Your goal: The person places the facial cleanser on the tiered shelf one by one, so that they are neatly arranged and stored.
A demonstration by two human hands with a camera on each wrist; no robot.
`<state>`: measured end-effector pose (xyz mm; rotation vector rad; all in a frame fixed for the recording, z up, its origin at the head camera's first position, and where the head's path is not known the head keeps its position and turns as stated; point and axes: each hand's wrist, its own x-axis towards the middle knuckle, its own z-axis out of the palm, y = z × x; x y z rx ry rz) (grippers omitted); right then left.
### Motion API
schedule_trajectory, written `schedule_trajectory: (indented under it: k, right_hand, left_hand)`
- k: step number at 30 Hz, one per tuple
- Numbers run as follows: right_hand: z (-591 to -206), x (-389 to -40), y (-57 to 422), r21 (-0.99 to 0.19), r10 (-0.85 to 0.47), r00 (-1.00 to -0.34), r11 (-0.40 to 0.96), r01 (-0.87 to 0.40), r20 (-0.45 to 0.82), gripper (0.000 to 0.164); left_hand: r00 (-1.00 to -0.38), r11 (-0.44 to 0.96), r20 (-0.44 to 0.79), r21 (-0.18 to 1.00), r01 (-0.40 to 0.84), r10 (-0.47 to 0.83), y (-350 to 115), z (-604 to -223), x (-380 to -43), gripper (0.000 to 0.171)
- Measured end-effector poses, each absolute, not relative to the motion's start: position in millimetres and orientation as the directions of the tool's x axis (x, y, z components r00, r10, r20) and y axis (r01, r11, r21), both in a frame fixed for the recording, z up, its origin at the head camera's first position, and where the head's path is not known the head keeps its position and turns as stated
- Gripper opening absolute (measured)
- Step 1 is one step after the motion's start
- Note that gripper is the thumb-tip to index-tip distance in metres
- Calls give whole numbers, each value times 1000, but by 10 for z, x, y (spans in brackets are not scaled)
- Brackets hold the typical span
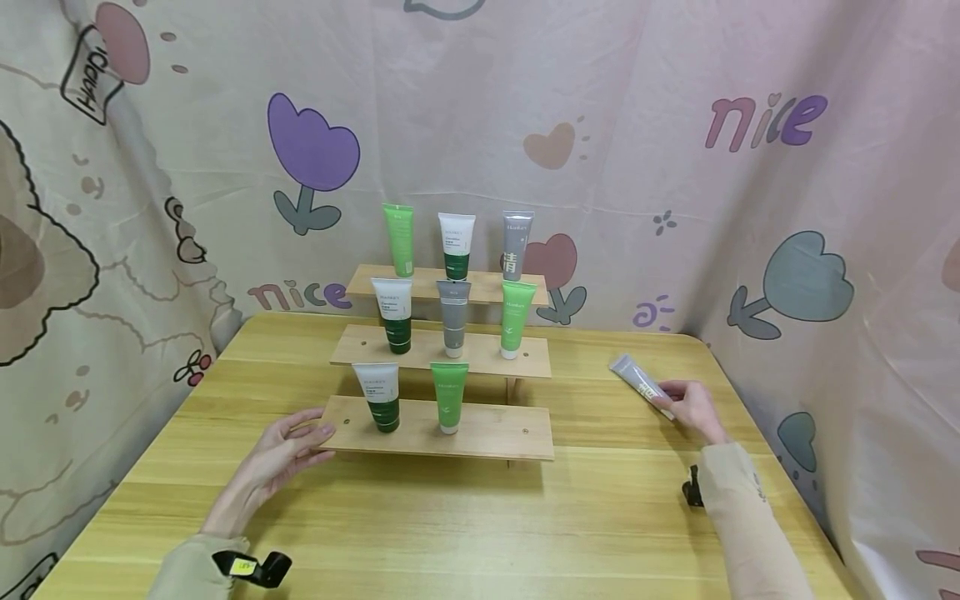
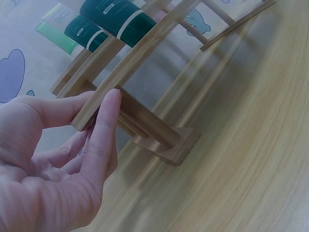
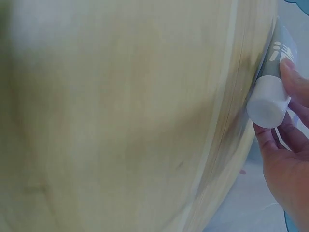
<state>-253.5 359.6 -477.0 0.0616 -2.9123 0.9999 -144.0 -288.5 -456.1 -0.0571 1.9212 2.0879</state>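
My left hand (image 1: pixel 281 450) pinches the left end of the lowest tier of a wooden three-tier display stand (image 1: pixel 480 429). In the left wrist view the thumb and fingers (image 2: pixel 102 130) close on the board's corner. Far off to the right, my right hand (image 1: pixel 693 407) holds a grey tube (image 1: pixel 637 379) by its capped end, low over the table. The tube's white cap (image 3: pixel 268 104) faces the right wrist camera. On the lowest tier stand a white-and-green tube (image 1: pixel 380 400) and a light green tube (image 1: pixel 449 396), both upright on their caps.
The middle tier carries a white-and-green tube (image 1: pixel 395 315), a grey tube (image 1: pixel 453 317) and a green tube (image 1: pixel 516 317). Above them stand a green tube (image 1: pixel 400 240), a white-and-green tube (image 1: pixel 456 244) and a grey tube (image 1: pixel 516 242). A patterned curtain (image 1: pixel 630 75) surrounds the wooden table (image 1: pixel 465 533).
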Motion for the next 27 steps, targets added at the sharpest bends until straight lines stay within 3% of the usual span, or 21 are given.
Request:
schedule_trajectory:
  k: [15,27]
  right_hand:
    - [-4712,-2515,3516,-630,-10,-997,775,-57,78,43]
    - [-4584,-2438,3314,-714,-18,-1000,700,-29,23,50]
  left_hand:
    - [-957,-72,-225,968,-241,186,-2883,-4568,-1451,79]
    - [-953,-51,-238,966,-252,186,-2887,-4568,-1460,78]
